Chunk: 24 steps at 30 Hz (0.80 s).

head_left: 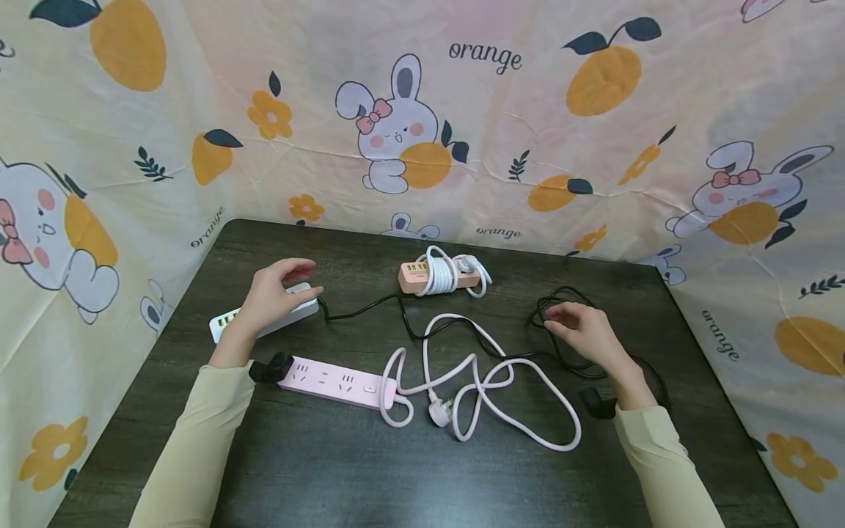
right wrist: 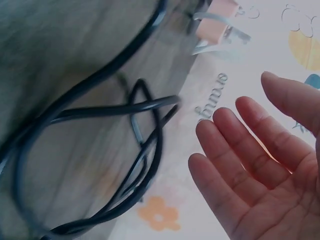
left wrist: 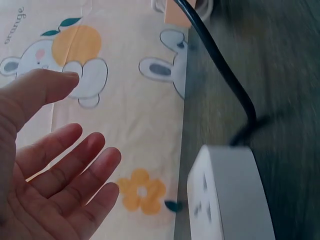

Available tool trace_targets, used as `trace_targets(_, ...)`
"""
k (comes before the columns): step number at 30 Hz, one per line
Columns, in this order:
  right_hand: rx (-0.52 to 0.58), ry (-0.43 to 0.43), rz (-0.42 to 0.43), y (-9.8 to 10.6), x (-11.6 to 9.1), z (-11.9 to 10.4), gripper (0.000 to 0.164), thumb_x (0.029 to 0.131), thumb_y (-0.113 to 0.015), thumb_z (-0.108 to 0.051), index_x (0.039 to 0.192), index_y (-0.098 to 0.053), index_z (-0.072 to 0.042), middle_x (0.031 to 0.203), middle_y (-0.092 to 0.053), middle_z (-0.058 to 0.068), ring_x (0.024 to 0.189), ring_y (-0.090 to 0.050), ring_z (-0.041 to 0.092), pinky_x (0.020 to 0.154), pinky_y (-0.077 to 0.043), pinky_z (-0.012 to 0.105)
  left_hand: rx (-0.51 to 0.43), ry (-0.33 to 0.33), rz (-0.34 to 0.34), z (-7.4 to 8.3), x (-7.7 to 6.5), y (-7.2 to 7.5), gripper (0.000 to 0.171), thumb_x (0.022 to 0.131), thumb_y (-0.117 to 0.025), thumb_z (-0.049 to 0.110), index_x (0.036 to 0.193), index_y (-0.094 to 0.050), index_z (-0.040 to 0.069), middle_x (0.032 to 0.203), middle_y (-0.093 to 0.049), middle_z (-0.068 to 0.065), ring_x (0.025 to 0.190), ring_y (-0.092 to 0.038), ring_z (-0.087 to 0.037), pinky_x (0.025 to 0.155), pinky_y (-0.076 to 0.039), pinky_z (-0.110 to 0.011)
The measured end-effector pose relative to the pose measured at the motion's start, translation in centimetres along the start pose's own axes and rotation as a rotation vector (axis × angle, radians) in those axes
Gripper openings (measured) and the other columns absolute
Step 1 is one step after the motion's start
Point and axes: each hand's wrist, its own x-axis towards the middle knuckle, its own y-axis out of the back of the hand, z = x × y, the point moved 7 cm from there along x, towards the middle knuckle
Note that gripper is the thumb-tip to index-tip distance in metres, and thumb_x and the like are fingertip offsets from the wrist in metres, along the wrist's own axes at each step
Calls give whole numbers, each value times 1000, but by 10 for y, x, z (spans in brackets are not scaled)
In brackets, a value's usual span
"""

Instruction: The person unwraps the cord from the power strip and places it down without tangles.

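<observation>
Above a white power strip (head_left: 300, 314) at the table's left, my left hand (head_left: 271, 297) hovers with relaxed fingers. In the left wrist view the hand (left wrist: 65, 185) holds nothing, and the strip's end (left wrist: 235, 195) stands apart to its right. From that end a black cord (head_left: 359, 313) runs across to loose loops at the right. Over those black loops (head_left: 561, 295) is my right hand (head_left: 584, 334), fingers loosely bent. The right wrist view shows this hand (right wrist: 265, 170) with an empty palm beside the looped cord (right wrist: 100, 75).
A pink power strip (head_left: 323, 380) lies nearer, its white cord (head_left: 561, 411) tangled mid-table with a white plug (head_left: 439, 412). At the back sits a peach power strip (head_left: 412, 277), wrapped in its own white cord (head_left: 441, 275). A printed cloth (head_left: 515, 132) surrounds the dark table (head_left: 370, 469).
</observation>
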Motion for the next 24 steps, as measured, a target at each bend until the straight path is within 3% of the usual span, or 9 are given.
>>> trace_targets(10,37,30,-30,-9,37,-24,21,89,-64,-10,105,-65,4,96,-66,18,87,-64,32,76,-52,45,-57,-91,-43,24,26,-27,40,81,-72,6,117,-58,-7,114,-59,-24,103,-56,-36,92,-43,-49)
trace_targets(24,104,29,-25,-25,75,-47,24,88,-65,-10,106,-64,6,95,-66,19,84,-64,31,74,-51,44,-102,-81,-124,46,60,-76,40,81,-72,7,116,-59,-8,113,-60,-25,102,-56,-35,91,-43,-49)
